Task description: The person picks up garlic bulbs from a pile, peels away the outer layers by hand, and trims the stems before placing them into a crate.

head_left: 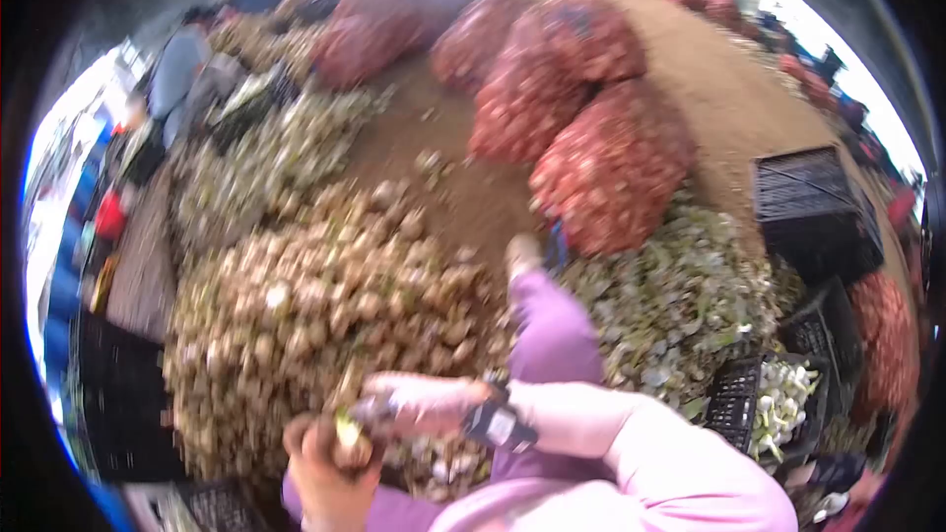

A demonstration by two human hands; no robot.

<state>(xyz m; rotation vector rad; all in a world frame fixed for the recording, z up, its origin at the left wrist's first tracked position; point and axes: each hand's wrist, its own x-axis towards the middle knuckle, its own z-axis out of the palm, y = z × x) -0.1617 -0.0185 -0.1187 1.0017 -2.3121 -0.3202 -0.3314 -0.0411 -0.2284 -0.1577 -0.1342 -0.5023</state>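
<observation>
My left hand (325,468) is wrapped round a brown bulb (352,447) with a pale green cut patch on it, low in the view. From the right, my right hand (419,402) reaches across to the bulb, its fingers closed round something I cannot make out. A dark watch (500,426) is on the right wrist. Just beyond both hands lies a large heap of brown bulbs (325,286).
Full red mesh sacks (616,167) stand ahead. Peelings (680,296) cover the ground at the right, near black crates (808,197) and a crate of white pieces (783,404). A person (177,74) is at the upper left.
</observation>
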